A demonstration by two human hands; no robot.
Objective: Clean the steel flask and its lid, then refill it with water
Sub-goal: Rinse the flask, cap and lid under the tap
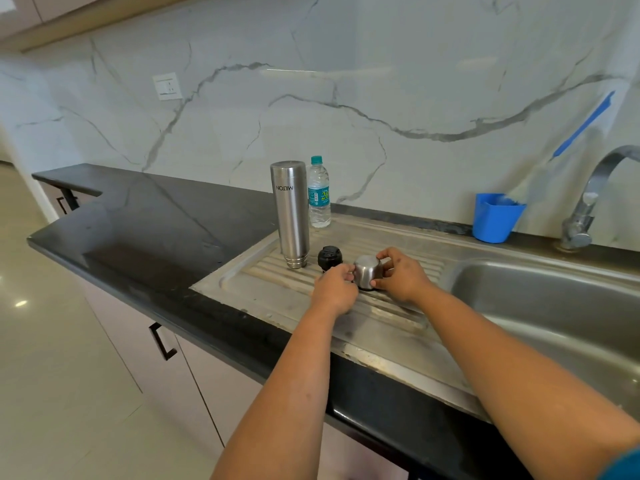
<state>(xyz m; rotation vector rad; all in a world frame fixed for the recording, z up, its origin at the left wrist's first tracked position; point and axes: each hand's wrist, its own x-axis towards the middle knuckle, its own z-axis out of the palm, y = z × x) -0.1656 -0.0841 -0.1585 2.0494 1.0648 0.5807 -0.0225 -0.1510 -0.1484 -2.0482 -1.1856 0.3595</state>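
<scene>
The steel flask (291, 213) stands upside down, mouth down, on the ribbed steel drainboard (277, 296). A black inner stopper (329, 258) sits just right of it. The steel cup-shaped lid (367, 271) rests upside down on the drainboard, held from both sides. My right hand (403, 275) grips its right side with thumb and fingers. My left hand (334, 289) is curled against its left side, fingertips touching the lid. A clear plastic water bottle (319, 192) with a teal cap stands behind the flask.
The sink basin (554, 306) lies to the right, with a steel tap (588, 202) at its back. A blue plastic cup (495, 216) stands by the wall. Black countertop (149, 216) extends left. Cabinet doors with black handles are below.
</scene>
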